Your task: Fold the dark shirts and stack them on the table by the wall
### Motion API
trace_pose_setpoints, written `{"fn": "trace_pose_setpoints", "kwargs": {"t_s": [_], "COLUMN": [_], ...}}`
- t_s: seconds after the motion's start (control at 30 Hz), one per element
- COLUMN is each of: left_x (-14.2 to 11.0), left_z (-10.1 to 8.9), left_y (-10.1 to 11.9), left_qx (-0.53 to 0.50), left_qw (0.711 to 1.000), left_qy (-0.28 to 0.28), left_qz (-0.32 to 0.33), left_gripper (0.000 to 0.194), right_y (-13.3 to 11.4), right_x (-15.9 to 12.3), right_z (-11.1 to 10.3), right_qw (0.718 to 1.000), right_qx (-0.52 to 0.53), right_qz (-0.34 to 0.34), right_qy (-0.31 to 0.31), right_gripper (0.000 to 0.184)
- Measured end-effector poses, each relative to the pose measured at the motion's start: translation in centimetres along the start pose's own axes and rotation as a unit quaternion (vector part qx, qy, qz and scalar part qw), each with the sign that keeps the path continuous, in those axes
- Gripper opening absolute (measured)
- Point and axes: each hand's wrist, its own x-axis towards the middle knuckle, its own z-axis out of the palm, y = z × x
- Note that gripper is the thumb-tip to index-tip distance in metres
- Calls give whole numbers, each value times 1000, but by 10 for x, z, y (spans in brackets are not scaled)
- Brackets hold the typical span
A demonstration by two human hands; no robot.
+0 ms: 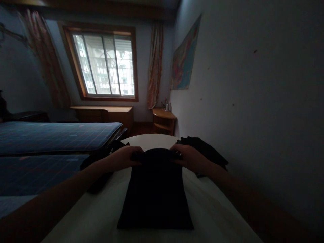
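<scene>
A black garment (pixel 155 195) lies on the white table (pixel 212 216), its wide end toward me and its narrower edge away from me. It is too dark to tell what kind of garment it is. My left hand (pixel 126 157) is closed on the upper left corner of the cloth. At the upper right corner, my right hand (pixel 188 156) has its fingers pinched on the fabric. The far edge between the hands bows slightly upward.
Dark cloth (pixel 205 148) lies beyond my right arm by the wall, and another dark cloth (pixel 98 172) is at the table's left edge. A bed with a blue checked mattress (pixel 58 136) stands at left. A corner shelf (pixel 164 114) is ahead.
</scene>
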Motion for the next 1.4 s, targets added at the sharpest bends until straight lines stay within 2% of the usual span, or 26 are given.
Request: {"fn": "trace_pose_setpoints", "kwargs": {"t_s": [0.17, 0.3, 0.47, 0.6, 0.7, 0.87, 0.97, 1.13, 1.27, 1.4], "left_x": [-36, -57, -75, -86, -92, -96, -98, -102, -94, -71], "left_z": [20, 47, 80, 99, 108, 119, 125, 116, 101, 104], "left_y": [11, 6, -6, -10, -12, -17, -18, -11, 5, 23], "left_qx": [48, 73, 119, 146, 158, 168, 174, 137, 72, 38], "left_qw": [998, 990, 977, 971, 969, 960, 958, 967, 978, 989], "left_qy": [18, 29, 42, 26, 24, 65, 65, 50, 35, 90], "left_qz": [45, 118, 172, 185, 189, 213, 219, 211, 192, 115], "left_gripper": [27, 41, 58, 66, 64, 55, 52, 39, 26, 31], "right_y": [-18, -25, -26, -25, -22, -18, -19, -26, -28, -26], "right_x": [-34, -60, -86, -100, -107, -115, -118, -117, -102, -74], "right_z": [13, 38, 71, 89, 97, 103, 103, 89, 73, 71], "right_qw": [998, 994, 991, 989, 991, 993, 994, 995, 998, 1000], "right_qx": [-53, -87, -104, -112, -97, -64, -50, -23, -12, -1], "right_qz": [-42, -64, -71, -72, -64, -73, -68, -76, -39, 17], "right_qy": [7, -10, -35, -61, -68, -69, -69, -68, -40, 18], "right_gripper": [30, 32, 38, 40, 45, 53, 52, 40, 19, 20]}}
